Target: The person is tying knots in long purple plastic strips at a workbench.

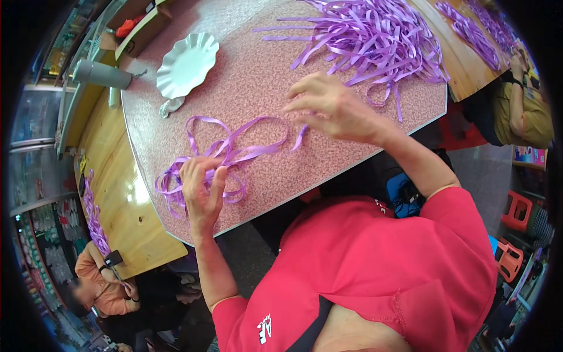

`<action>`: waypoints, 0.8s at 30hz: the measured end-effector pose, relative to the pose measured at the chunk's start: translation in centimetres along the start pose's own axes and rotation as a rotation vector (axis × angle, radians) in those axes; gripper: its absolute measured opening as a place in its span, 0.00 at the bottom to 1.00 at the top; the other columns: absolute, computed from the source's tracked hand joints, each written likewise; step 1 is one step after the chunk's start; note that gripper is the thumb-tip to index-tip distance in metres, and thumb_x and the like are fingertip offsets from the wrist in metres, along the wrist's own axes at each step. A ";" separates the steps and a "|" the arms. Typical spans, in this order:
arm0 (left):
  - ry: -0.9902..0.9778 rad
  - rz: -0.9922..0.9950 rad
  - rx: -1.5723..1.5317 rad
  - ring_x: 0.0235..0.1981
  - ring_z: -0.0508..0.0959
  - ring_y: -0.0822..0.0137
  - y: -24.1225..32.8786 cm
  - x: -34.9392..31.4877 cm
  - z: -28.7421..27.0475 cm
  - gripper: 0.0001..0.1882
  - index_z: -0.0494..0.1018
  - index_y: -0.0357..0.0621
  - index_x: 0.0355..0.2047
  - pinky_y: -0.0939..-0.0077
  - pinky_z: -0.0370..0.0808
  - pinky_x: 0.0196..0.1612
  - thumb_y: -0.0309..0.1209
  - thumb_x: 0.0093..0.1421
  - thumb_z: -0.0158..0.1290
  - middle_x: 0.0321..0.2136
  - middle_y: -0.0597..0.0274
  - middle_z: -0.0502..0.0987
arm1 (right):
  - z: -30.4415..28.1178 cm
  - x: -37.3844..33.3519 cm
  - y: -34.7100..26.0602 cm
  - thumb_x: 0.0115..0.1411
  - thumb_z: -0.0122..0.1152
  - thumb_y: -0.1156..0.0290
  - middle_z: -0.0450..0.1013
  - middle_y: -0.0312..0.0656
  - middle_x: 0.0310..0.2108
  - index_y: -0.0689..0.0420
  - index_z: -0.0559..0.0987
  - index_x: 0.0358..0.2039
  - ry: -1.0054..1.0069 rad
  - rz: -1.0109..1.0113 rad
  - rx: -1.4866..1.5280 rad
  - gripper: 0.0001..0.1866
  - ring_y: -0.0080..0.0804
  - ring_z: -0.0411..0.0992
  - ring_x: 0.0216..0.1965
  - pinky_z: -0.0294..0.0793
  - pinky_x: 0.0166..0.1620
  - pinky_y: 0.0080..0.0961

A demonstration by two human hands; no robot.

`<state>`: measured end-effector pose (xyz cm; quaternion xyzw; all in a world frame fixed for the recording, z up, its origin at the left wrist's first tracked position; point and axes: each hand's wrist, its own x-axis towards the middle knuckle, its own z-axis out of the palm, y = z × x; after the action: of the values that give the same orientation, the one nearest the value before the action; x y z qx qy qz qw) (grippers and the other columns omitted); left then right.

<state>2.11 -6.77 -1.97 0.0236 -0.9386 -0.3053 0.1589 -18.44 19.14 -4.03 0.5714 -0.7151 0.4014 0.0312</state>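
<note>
On the pink speckled table (246, 76), my left hand (201, 190) lies over a loose tangle of purple ribbon (255, 151). Its fingers are bent and closed on the ribbon, with thumb and index near each other; loops spread out to the right of it and below the palm. My right hand (334, 108) hovers to the right, fingers curved and apart. Under its thumb shows a short purple ribbon end (301, 138); whether the hand touches it I cannot tell. Just beyond my right hand a large heap of purple ribbons (381, 41) covers the far right of the table.
A white scalloped plate (187, 64) sits at the far left, with a crumpled white piece (172, 107) beside it and a grey tumbler (102, 74) by the edge. Wooden tables (126, 205) adjoin, bearing more ribbons (94, 214). People sit at left and right; red stools (516, 211) stand behind.
</note>
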 end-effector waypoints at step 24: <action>0.027 0.351 0.080 0.33 0.76 0.63 6.9 5.3 7.0 0.09 0.75 0.44 0.39 0.60 0.64 0.54 0.28 0.57 0.59 0.26 0.63 0.75 | -1.0 -0.7 -4.0 0.60 0.65 0.71 0.74 0.38 0.24 0.61 0.81 0.39 -0.045 0.448 0.458 0.09 0.19 0.69 0.27 0.67 0.29 0.23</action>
<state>-4.70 2.05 -1.81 -0.1302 -0.9375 -0.2348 0.2215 -15.28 20.15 -1.59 0.4007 -0.7147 0.5360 -0.2033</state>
